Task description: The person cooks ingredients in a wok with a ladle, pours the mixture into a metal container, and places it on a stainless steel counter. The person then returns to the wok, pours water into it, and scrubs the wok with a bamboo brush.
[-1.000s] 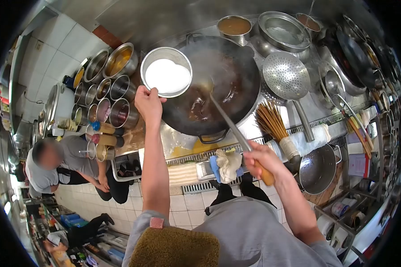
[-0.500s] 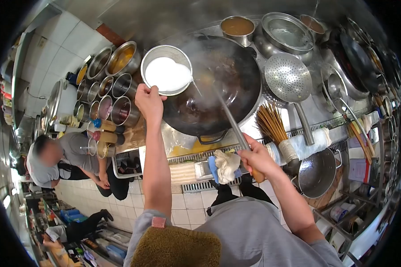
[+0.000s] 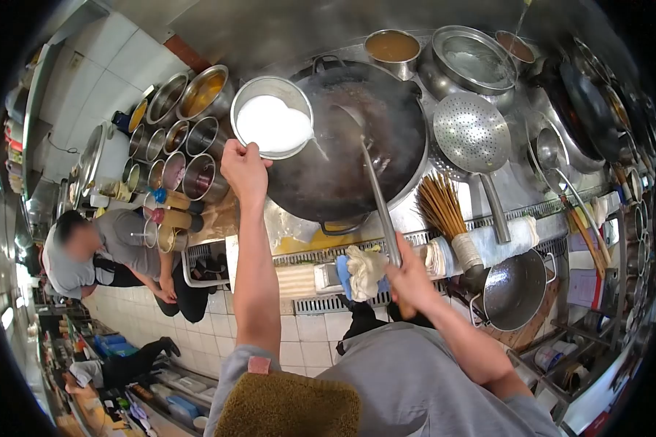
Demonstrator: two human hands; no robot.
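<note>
1. White liquid (image 3: 270, 125) in metal pot (image 3: 294, 96), pot tilted over wok's left side; thin stream off its right lip.
2. Left hand (image 3: 245, 173) — gripping pot rim, thumb at the edge.
3. Right hand (image 3: 412, 278) — closed round handle of ladle (image 3: 378, 191); ladle head inside black wok (image 3: 299, 201), partly blurred by steam.
4. Crumpled cloth (image 3: 366, 271) just beside right hand.
5. Bamboo brush (image 3: 437, 207) and perforated skimmer (image 3: 471, 131), both right of wok.
6. Seated co-worker (image 3: 120, 244) at left.
</note>
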